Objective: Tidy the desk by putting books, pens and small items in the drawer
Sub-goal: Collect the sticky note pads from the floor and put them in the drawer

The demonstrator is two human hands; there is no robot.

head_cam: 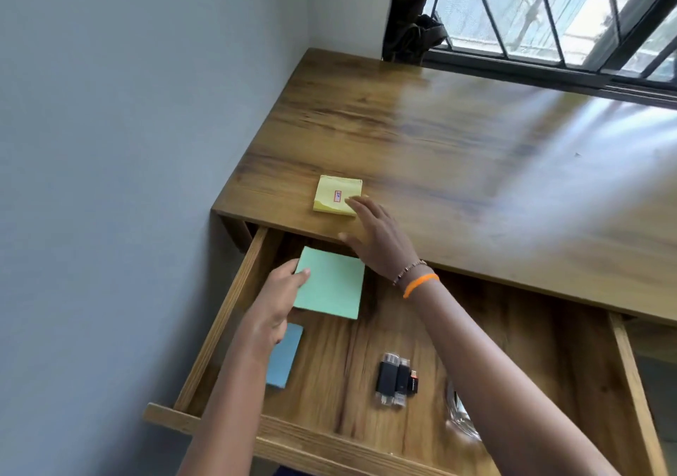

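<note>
A green sticky-note pad [331,283] hangs over the open wooden drawer [227,314], near its back left, and my left hand [273,307] grips its left edge. On the desk top [458,153], close to the front edge, lies a yellow sticky-note pad [335,193] with a small red label. My right hand [377,237] reaches over the edge with its fingers straight, and the fingertips touch the yellow pad's right corner. Inside the drawer lie a blue pad [287,356], partly under my left wrist, and three black USB sticks [395,378].
A grey wall [128,145] runs along the desk's left side. A barred window [549,10] and a dark curtain [410,17] stand behind the desk. Something clear and shiny [459,417] lies in the drawer, partly hidden by my right forearm.
</note>
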